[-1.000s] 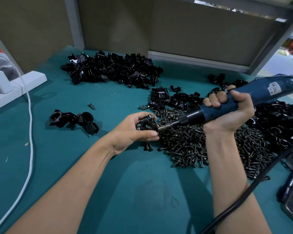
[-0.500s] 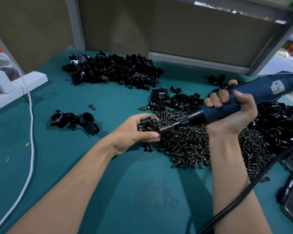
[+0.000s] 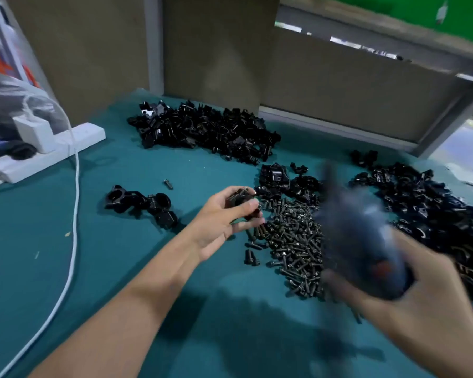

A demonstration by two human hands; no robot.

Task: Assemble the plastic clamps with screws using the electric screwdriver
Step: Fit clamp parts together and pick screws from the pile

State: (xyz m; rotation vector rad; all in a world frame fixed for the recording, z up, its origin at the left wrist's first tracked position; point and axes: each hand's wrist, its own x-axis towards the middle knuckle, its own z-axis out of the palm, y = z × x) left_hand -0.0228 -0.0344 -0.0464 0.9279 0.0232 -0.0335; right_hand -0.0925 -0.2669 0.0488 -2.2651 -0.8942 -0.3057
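Observation:
My left hand (image 3: 224,222) grips a black plastic clamp (image 3: 239,199) just above the teal table, at the left edge of the screw pile (image 3: 292,238). My right hand (image 3: 410,296) holds the blue electric screwdriver (image 3: 358,236), which is blurred by motion and points up and away, well clear of the clamp. The screwdriver's tip is too smeared to make out. A few assembled clamps (image 3: 139,203) lie together to the left of my left hand.
A big heap of black clamp parts (image 3: 205,132) lies at the back, a smaller heap (image 3: 287,181) behind the screws, another (image 3: 426,205) at the right. One loose screw (image 3: 168,184) lies alone. A white power strip (image 3: 49,148) and white cable (image 3: 74,227) run along the left.
The screwdriver has pulled off the clamp and swung back toward me on the right. My left hand still holds the clamp, shifted slightly left. The view has tilted up.

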